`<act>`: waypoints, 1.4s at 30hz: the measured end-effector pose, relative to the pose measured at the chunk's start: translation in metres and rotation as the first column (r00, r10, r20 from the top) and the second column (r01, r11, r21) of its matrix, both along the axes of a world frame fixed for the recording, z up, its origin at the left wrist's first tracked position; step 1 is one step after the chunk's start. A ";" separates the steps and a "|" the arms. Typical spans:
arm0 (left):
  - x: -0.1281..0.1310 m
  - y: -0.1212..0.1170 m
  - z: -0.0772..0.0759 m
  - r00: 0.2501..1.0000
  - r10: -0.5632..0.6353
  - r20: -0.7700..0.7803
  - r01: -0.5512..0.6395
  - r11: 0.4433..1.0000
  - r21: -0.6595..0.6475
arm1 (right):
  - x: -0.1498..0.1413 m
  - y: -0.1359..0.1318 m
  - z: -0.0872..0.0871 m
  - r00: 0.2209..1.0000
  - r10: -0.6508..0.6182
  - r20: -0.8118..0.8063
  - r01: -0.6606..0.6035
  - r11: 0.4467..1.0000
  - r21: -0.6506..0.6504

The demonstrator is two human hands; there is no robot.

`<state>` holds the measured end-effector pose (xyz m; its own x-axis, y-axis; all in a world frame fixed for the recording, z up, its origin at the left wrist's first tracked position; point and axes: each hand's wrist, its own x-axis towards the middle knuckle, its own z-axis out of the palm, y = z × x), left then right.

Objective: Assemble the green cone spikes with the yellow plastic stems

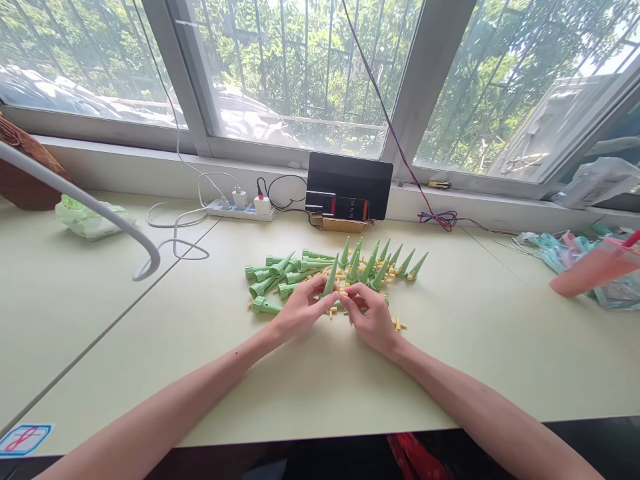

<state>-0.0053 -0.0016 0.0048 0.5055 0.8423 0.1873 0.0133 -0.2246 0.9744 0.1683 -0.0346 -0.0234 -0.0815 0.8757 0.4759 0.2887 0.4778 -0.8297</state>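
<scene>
Hands (337,310), green cone (332,277) — smooth, pointed

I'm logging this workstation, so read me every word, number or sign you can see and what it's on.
"8", or a similar red mark: sticker, near left corner of the table.
"10:19:12", tiny and uncertain: phone before the black panel.
Nothing else is readable.

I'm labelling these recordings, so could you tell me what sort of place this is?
Probably a small indoor workroom: a worktable beneath windows, many green cones with small yellow pieces, and a power strip.
</scene>
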 end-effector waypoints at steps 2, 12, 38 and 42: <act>0.000 -0.001 0.003 1.000 -0.012 0.008 0.013 0.999 -0.039 | 0.000 0.000 0.001 1.000 0.006 -0.004 -0.006 1.000 -0.003; 0.000 -0.001 0.005 0.999 -0.040 0.019 0.042 0.995 -0.093 | 0.000 0.000 0.001 1.000 0.021 0.014 -0.021 1.000 -0.013; 0.000 0.002 -0.002 0.996 -0.082 0.033 0.083 0.996 -0.036 | 0.001 0.002 -0.002 0.989 -0.013 0.146 0.008 0.999 0.031; 0.000 0.002 0.000 0.997 -0.070 0.039 0.073 0.996 -0.060 | 0.001 0.002 -0.002 0.993 -0.022 0.116 0.023 1.000 -0.008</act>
